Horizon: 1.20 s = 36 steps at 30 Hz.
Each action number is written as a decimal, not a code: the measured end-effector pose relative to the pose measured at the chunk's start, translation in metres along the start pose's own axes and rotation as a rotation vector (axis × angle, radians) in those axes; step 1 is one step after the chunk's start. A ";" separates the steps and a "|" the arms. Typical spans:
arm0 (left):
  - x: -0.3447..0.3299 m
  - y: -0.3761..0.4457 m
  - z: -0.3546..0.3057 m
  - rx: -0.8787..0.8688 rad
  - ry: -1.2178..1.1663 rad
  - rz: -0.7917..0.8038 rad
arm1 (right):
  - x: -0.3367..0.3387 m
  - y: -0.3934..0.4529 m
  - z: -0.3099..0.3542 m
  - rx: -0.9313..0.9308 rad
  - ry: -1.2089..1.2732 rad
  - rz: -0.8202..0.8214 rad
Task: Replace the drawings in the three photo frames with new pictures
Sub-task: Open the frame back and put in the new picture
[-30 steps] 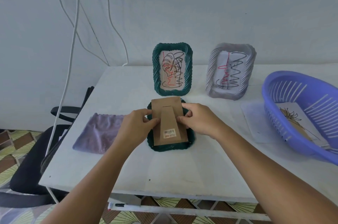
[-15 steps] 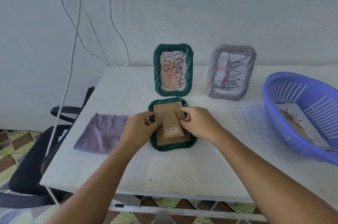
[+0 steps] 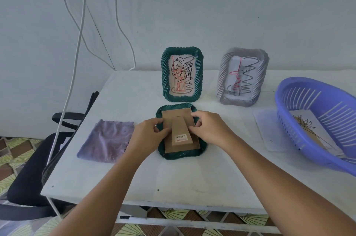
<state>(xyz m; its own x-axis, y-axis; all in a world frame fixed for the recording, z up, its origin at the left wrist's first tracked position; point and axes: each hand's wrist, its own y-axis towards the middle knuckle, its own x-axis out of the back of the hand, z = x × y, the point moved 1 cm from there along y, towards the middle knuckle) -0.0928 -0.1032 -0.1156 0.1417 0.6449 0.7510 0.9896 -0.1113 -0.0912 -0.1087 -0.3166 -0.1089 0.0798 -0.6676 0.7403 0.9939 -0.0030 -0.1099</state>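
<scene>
White table point(image 3: 134, 181) w/ a face-down green frame point(image 3: 181, 154) in the middle, right in front of you. Your left hand point(image 3: 146, 135) and right hand point(image 3: 210, 130) pinch the brown back board point(image 3: 180, 118) at its sides. Pull too hard and the board could bend, or the frame could slide into the standing green frame point(image 3: 182, 74) and knock it over.

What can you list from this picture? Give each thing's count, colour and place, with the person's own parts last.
standing frames: 2, one green, one grey, table's far side
face-down frame: 1, green, brown card back up, table centre
cloth: 1, purple, left of it
basket: 1, blue, table's right, drawing inside
paper sheet: 1, white, beside basket
cables: several, white, wall
chair: 1, black, left
table: 1, white
left hand, right hand: on the backing's edges
</scene>
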 end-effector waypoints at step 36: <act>-0.011 0.016 0.013 -0.013 -0.033 -0.071 | 0.003 0.009 -0.003 -0.067 -0.067 0.051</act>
<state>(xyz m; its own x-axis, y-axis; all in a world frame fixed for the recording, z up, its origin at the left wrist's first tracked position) -0.0786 -0.1020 -0.1338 0.0720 0.6760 0.7334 0.9968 -0.0737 -0.0299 -0.1002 -0.3203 -0.1097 0.1372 -0.6170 0.7749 0.9814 -0.0214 -0.1908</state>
